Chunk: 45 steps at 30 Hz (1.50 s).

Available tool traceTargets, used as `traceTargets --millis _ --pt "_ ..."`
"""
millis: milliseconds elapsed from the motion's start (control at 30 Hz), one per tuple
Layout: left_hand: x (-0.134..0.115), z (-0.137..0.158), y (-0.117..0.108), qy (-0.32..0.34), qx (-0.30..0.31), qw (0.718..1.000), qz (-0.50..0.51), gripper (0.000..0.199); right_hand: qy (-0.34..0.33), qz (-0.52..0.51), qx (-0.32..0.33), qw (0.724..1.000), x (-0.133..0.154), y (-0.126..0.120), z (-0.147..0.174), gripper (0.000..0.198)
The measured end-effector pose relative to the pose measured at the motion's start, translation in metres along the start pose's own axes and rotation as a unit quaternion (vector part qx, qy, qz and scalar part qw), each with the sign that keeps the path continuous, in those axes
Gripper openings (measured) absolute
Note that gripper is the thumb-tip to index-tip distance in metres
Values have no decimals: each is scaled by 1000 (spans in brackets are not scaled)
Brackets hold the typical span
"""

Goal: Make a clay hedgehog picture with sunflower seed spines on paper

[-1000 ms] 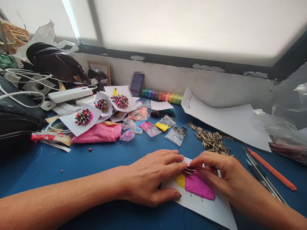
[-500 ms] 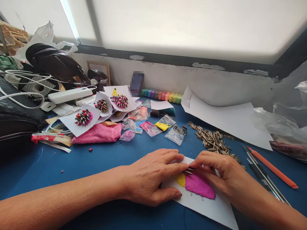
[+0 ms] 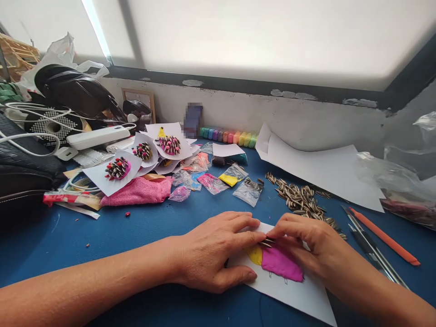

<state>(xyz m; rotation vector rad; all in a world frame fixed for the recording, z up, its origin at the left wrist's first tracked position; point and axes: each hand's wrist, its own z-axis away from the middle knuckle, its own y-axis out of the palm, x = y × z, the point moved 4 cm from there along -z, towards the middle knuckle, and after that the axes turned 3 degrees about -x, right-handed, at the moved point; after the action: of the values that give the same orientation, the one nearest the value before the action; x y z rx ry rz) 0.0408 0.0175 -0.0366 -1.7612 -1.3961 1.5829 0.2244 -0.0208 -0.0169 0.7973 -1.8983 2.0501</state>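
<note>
A white sheet of paper (image 3: 299, 299) bears a flattened magenta clay shape (image 3: 282, 263) with a yellow clay patch (image 3: 255, 255) at its left end and small drawn legs below. Several striped sunflower seeds (image 3: 267, 243) stick in the clay's upper edge. My left hand (image 3: 221, 250) lies open over the paper's left side, its index fingertip against the seeds and its thumb stretched out on the sheet. Over the clay's top, my right hand (image 3: 306, 240) is closed in a pinch on a sunflower seed, mostly covered by the fingertips.
A heap of sunflower seeds (image 3: 303, 200) lies behind my right hand. Pens (image 3: 371, 254) and an orange tool (image 3: 384, 236) are at right. Clay packets (image 3: 213, 182), a pink cloth (image 3: 138, 190) and seed-covered clay figures (image 3: 118, 169) on paper stand further back.
The whole view has shifted slightly. Both hands keep nearly the same place and pose at the seeds on the clay.
</note>
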Motion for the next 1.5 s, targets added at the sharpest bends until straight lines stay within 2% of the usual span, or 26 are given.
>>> traceTargets --millis 100,200,367,433,667,1067,1500 --pt "0 0 0 6 -2 1000 -4 58 -22 17 -11 1000 1 -6 1 31" --pt "1 0 0 12 -7 1000 -6 57 -26 42 -54 997 0 -18 4 32" --pt "1 1 0 15 -9 1000 -2 56 5 124 -151 981 -21 -41 13 31" --pt "1 1 0 15 -11 1000 2 58 23 178 -170 969 -33 -46 15 31" --pt "4 2 1 3 -9 1000 9 65 37 219 -164 961 -56 -42 17 31" --pt "1 2 1 24 -12 1000 5 59 16 229 -148 962 -53 -34 19 34" --pt "2 3 0 31 -17 999 1 60 14 252 -232 939 -48 -41 24 26"
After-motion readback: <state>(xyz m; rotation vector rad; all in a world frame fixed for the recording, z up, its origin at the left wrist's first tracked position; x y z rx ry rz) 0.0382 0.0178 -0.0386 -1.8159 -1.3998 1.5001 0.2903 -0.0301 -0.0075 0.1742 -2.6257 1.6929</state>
